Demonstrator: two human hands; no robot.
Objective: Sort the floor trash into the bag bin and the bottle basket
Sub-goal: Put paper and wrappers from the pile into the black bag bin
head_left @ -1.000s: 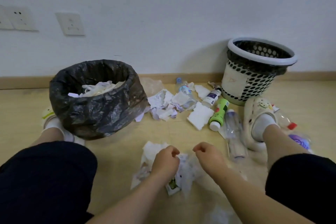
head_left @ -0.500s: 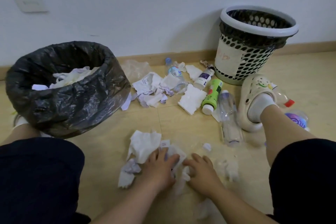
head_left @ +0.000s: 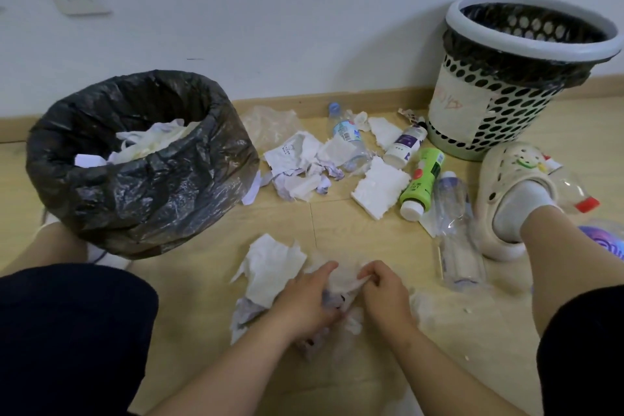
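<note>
On the wooden floor in front of me lies a pile of crumpled white tissue (head_left: pixel 270 268). My left hand (head_left: pixel 305 302) lies over its right side with fingers gathering paper. My right hand (head_left: pixel 383 294) pinches a scrap of the same pile. The black bag bin (head_left: pixel 141 192) stands at the left, holding white paper. The white perforated bottle basket (head_left: pixel 499 111) stands at the back right against the wall. Between them lie more tissues (head_left: pixel 378 187), a green bottle (head_left: pixel 422 182), a clear bottle (head_left: pixel 454 230), a white and purple bottle (head_left: pixel 405 145) and a blue-capped bottle (head_left: pixel 346 132).
My knees in dark shorts frame the view left and right. My right foot in a cream clog (head_left: pixel 506 199) sits beside the basket, with a red-capped bottle (head_left: pixel 574 194) and a purple wrapper (head_left: pixel 604 240) behind it. A clear plastic bag (head_left: pixel 270 125) lies by the skirting board.
Both hands came down onto the tissue pile and drew together, the fingers closing on paper. The view tilted down and shifted right.
</note>
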